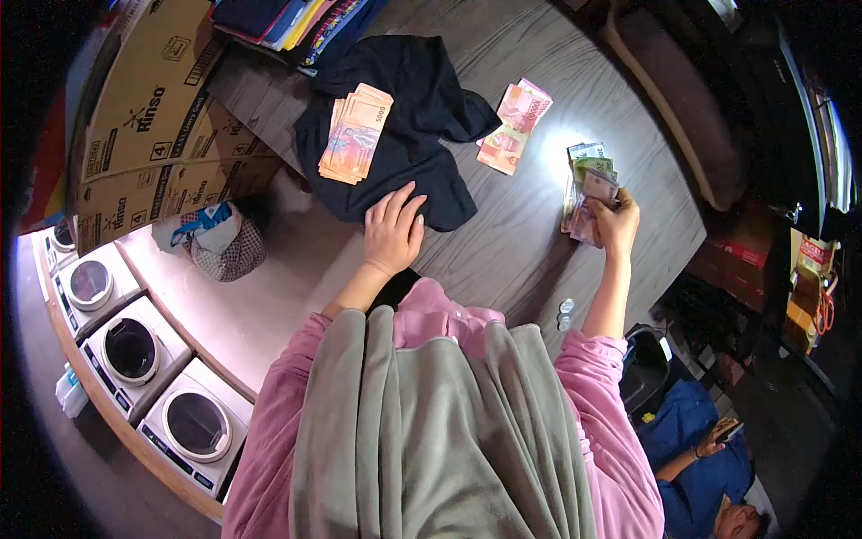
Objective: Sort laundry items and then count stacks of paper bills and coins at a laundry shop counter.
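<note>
My right hand pinches the lower end of a small mixed group of banknotes over the right side of the wood-grain table. These notes are grey, green and purplish, and they overlap like a fan. My left hand rests palm down on the near edge of a crumpled black cloth, fingers slightly apart and holding nothing. On that cloth lies a thick stack of orange banknotes, a little beyond my left fingertips. Between the two groups, a few red and pink banknotes lie partly against the cloth's right edge.
Folded clothes are stacked at the table's far left, beside Rinso cartons. Coins lie near the right front edge. A checked bag and front-loading machines are at left. A person with a phone is at lower right.
</note>
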`<state>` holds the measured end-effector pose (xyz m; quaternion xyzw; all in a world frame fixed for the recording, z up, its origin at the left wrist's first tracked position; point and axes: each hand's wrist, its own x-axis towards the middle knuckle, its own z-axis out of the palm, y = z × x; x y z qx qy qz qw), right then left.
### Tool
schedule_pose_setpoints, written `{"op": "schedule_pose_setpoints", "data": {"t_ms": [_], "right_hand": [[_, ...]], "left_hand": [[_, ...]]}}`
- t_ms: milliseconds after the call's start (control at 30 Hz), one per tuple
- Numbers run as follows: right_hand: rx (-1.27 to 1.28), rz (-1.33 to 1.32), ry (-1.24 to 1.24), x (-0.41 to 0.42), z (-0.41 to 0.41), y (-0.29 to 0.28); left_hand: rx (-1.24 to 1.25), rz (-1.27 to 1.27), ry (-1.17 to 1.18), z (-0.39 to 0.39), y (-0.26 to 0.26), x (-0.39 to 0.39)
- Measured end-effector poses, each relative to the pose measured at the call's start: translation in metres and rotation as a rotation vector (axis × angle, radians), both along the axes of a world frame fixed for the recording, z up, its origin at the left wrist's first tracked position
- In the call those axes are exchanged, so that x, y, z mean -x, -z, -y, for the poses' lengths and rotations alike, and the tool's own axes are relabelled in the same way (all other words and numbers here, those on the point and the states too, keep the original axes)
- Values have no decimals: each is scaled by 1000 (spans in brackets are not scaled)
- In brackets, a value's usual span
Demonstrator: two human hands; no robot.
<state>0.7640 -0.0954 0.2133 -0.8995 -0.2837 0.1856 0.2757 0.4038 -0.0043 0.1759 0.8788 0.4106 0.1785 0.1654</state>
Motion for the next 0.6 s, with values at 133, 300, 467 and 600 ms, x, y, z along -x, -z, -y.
{"op": "schedule_pose_setpoints", "data": {"t_ms": [133,300,467,600], "right_hand": [[-85,-118,-40,-2,4,-4],[7,-32,-61,-4,1,-15],[32,62,-86,-24,10,-8],[82,77,-69,-29,16,-4]], "left_hand": [[-4,7,-1,0,-2,-1],[1,22,-3,0,-2,-1],[4,95,-51,-10,-17,-3],[-219,208,-321,-59,-42,-2]]}}
